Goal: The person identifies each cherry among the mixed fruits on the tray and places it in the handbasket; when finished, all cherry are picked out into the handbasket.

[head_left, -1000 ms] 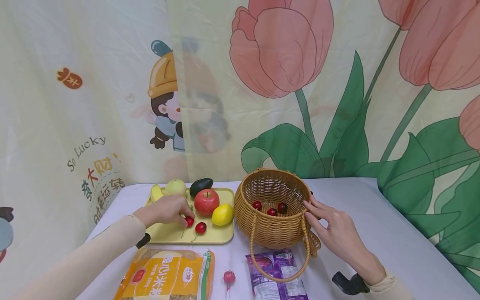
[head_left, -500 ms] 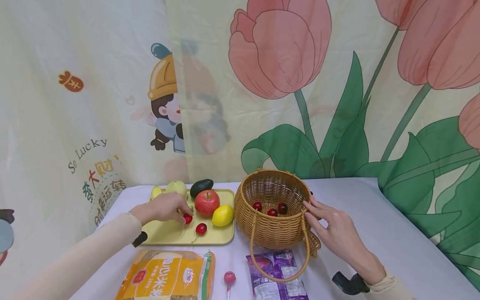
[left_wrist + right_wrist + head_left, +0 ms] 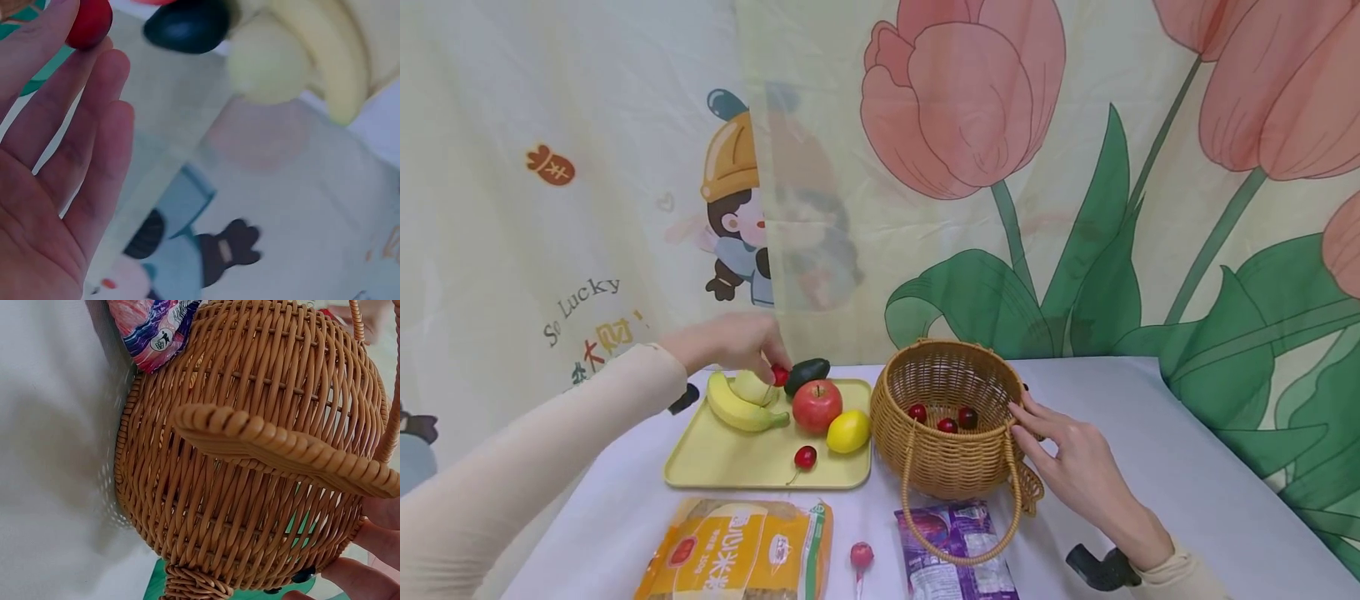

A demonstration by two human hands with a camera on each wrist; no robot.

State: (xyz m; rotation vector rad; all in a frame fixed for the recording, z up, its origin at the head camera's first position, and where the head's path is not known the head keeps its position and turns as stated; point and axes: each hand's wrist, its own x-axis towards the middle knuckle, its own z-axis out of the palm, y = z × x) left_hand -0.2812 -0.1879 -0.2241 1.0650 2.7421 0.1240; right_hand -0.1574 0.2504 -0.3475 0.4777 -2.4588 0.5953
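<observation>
Left hand (image 3: 751, 340) pinches a red cherry (image 3: 781, 375) between thumb and fingers above the far part of the yellow tray (image 3: 730, 462), near the avocado (image 3: 809, 372). Right hand (image 3: 1078, 454), fingers extended, touches the right rim of the wicker basket (image 3: 955, 471), which contains three cherries (image 3: 947, 425). Another cherry with a stem (image 3: 806, 457) lies on the tray, on the near side of the apple (image 3: 817, 407).

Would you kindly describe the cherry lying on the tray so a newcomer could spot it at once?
Left of the wicker basket sits a yellow tray of fruit. Toward its front edge, in front of the red apple, lies the cherry. It is red with a thin stem, and far smaller than the apple or lemon near it.
</observation>
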